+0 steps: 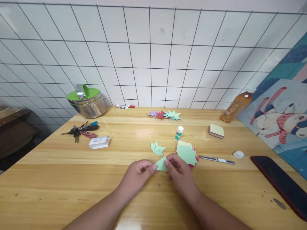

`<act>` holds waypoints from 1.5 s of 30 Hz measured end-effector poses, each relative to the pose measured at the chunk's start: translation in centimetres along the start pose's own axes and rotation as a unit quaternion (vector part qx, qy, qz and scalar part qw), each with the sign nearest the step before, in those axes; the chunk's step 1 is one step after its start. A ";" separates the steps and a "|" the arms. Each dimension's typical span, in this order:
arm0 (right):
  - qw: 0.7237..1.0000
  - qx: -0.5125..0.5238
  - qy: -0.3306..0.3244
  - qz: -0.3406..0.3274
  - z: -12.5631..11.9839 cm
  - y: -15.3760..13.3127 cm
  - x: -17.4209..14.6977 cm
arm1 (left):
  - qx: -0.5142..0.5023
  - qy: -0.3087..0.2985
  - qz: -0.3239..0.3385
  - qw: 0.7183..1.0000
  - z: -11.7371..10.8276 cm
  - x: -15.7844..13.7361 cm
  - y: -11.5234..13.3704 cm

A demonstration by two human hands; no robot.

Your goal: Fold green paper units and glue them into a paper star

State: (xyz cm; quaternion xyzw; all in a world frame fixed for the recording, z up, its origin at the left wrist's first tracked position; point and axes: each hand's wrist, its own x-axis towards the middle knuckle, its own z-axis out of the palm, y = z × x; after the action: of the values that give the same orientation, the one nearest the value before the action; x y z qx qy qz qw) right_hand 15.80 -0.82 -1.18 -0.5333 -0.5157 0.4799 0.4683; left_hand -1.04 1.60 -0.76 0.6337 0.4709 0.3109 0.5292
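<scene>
Between my two hands is a small folded piece of green paper [161, 164], held just above the table. My left hand [139, 174] pinches its left corner between thumb and fingers. Gripping the right side of the same paper, my right hand [179, 172] has its thumb on top. Just beyond lies a pointed, leaf-like green paper fan [157, 148]. A stack of coloured paper squares [186, 155], green on top, is partly covered by my right hand. Behind the stack stands a glue stick [178, 133] with a white cap.
Paper leaves in purple, red and green [172, 115] lie near the wall. Rightward are a utility knife [217, 159], a white cap [238, 155], a phone [280, 185], a paper pad [216, 131] and a bottle [237, 105]. Keys [80, 130], a white box [99, 142] and a lidded pot [87, 102] stand left.
</scene>
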 end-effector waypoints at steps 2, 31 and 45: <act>1.000 0.011 -0.003 -0.008 0.0 0.2 0.1 | 0.019 -0.004 0.016 1.000 0.1 0.0 0.0; 0.992 -0.108 0.026 -0.056 -1.0 -0.2 0.8 | 0.112 -0.027 0.006 0.993 0.3 -0.1 -0.2; 0.998 -0.060 -0.006 -0.006 -0.8 0.1 1.1 | 0.045 -0.006 -0.008 0.999 -0.1 -0.1 0.3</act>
State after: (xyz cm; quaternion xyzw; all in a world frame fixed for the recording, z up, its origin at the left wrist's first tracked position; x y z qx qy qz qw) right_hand 16.63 0.29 -1.18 -0.5545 -0.5499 0.4481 0.4350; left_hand -1.13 1.54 -0.42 0.6551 0.4861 0.2811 0.5054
